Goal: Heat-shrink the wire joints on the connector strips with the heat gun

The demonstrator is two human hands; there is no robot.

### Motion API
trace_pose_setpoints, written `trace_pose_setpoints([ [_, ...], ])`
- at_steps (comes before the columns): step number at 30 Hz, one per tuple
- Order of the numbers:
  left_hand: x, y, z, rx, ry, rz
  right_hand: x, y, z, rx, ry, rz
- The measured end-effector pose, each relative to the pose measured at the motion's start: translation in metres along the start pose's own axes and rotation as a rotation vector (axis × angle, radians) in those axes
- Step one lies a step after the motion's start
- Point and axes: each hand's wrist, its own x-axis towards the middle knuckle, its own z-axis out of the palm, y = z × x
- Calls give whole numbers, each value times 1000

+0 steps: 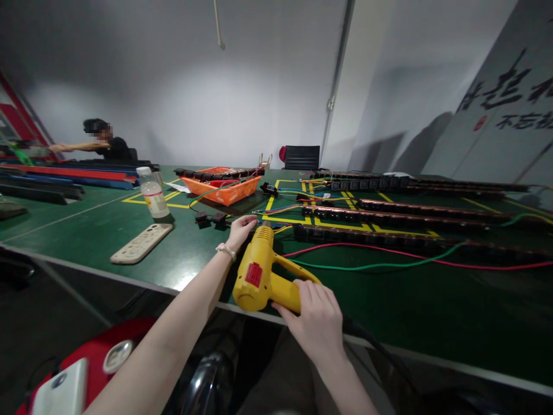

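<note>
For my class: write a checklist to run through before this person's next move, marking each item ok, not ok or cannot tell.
1. Heat gun gripped by its handle: ok, the right hand is wrapped around it.
2. Fingers well away from the nozzle: not ok, the left hand is right beside it.
3. Heat gun switched off: cannot tell, no switch position is readable.
4. Wire firmly pinched in the left fingertips: cannot tell, too small there.
5. Bottle capped and upright: ok, it stands on the table left of the hands.
</note>
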Motion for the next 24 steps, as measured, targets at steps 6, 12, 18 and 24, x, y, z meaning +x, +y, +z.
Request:
trace_pose_setpoints([
  [6, -1, 4, -9, 39, -43, -72, 10, -12, 6, 106, -42, 47],
  [12, -1, 4, -9, 16, -15, -99, 13, -10, 1, 101, -84, 6],
  [18, 0, 1, -6, -29, 18, -116, 14, 8, -5, 164, -191, -39],
  [24, 0, 3, -4, -19, 15, -36, 18, 23, -12, 174, -228, -63],
])
